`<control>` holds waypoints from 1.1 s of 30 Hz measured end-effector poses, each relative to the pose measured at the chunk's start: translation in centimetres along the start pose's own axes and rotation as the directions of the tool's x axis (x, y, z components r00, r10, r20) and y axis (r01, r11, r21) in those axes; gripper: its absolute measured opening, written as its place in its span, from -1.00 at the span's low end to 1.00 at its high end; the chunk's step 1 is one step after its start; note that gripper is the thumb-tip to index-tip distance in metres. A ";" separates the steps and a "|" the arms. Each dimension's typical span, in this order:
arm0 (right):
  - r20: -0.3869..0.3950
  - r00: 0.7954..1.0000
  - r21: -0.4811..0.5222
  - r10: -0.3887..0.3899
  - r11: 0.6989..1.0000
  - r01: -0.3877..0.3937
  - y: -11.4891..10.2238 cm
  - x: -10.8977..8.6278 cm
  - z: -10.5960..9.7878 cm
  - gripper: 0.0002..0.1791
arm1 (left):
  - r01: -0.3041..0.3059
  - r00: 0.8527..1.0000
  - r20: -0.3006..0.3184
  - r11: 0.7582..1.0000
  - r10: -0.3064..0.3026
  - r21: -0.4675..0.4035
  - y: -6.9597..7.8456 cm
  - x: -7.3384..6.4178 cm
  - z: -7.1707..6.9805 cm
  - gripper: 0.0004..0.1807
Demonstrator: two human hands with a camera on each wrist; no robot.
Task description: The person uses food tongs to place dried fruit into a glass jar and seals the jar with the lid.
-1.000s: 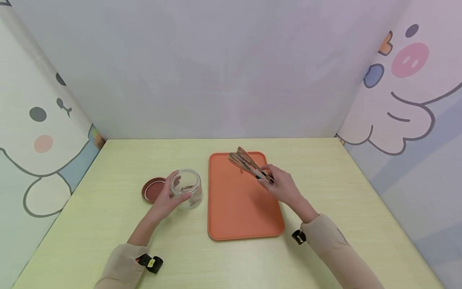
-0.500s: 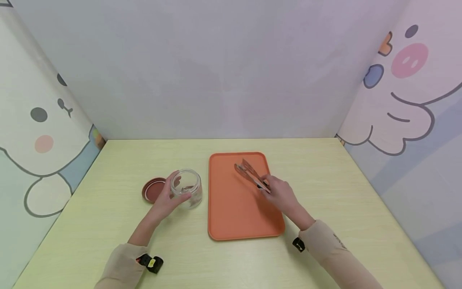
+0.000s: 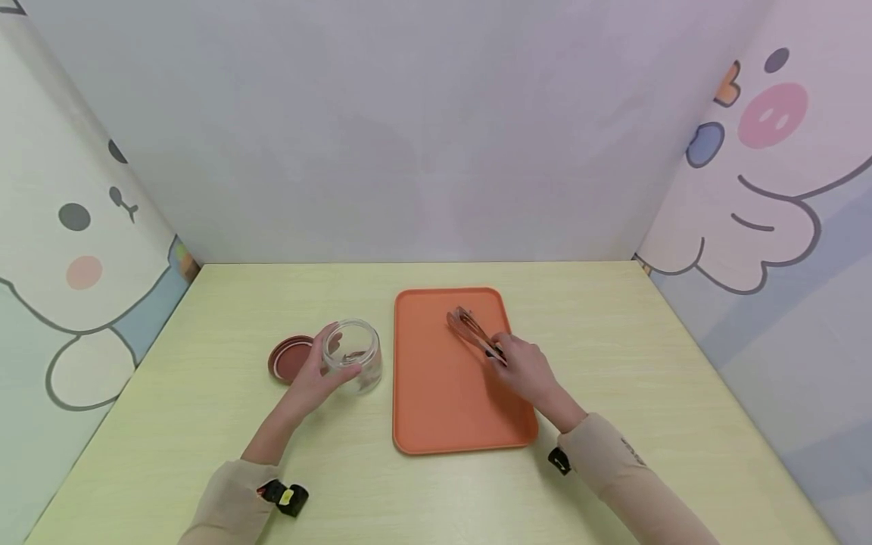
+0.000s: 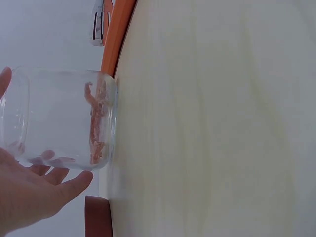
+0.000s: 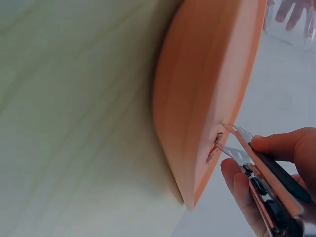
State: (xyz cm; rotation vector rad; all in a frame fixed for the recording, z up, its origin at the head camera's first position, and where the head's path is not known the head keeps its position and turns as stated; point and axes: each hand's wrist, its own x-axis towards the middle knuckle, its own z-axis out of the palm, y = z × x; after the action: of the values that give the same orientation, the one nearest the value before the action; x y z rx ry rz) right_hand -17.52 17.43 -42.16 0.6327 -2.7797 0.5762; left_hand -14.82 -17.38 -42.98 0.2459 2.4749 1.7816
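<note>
My left hand (image 3: 319, 381) grips a clear glass jar (image 4: 59, 116) by its side, thumb near the rim. Several thin reddish-brown dried pieces (image 4: 95, 126) lie on the jar's bottom. In the head view the jar stands upright just left of an orange tray (image 3: 443, 409). My right hand (image 3: 530, 371) holds a pair of metal tongs (image 3: 471, 327) with black grips over the upper part of that tray. The right wrist view shows the tongs' tips slightly apart, right at a small reddish-brown piece (image 5: 212, 152) on the tray.
A round dark-red lid (image 3: 288, 360) lies on the table left of the jar, partly behind my left hand. The pale wooden table (image 3: 238, 318) ends at a plain back wall (image 3: 422, 151). Side walls with cartoon animals (image 3: 770, 166) flank it.
My right hand has lowered the tongs toward the tray and nearer to me, and the tongs' arms have drawn closer together. My left hand and the jar have stayed put.
</note>
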 end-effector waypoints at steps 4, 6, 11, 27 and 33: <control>-0.007 1.000 0.001 -0.015 1.000 0.015 0.0 0.1 -0.1 -0.76 | -0.001 1.000 -0.001 1.000 0.001 0.001 0.0 0.0 0.0 -0.12; -0.004 1.000 0.004 -0.013 1.000 0.013 0.1 0.1 -0.1 -0.76 | -0.002 1.000 0.000 1.000 0.002 0.000 0.0 0.0 0.0 -0.12; 0.016 1.000 0.008 0.006 1.000 -0.006 0.5 0.2 -0.2 -0.76 | -0.003 1.000 0.001 1.000 0.003 0.000 0.0 0.0 0.0 -0.12; 0.058 0.997 0.039 0.046 0.998 -0.049 1.7 0.0 -0.1 -0.77 | 0.000 1.000 0.003 1.000 0.000 -0.001 0.0 0.0 0.0 -0.12; 0.055 0.997 0.070 0.049 0.996 -0.053 2.2 -0.1 0.0 -0.77 | 0.004 1.000 0.002 1.000 -0.004 0.001 0.0 0.0 0.0 -0.12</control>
State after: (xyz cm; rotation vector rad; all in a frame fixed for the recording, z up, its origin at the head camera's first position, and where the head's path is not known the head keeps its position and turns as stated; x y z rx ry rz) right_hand -18.46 19.30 -42.86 0.6016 -2.8430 0.6819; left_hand -14.82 -17.40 -43.02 0.2429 2.4737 1.7776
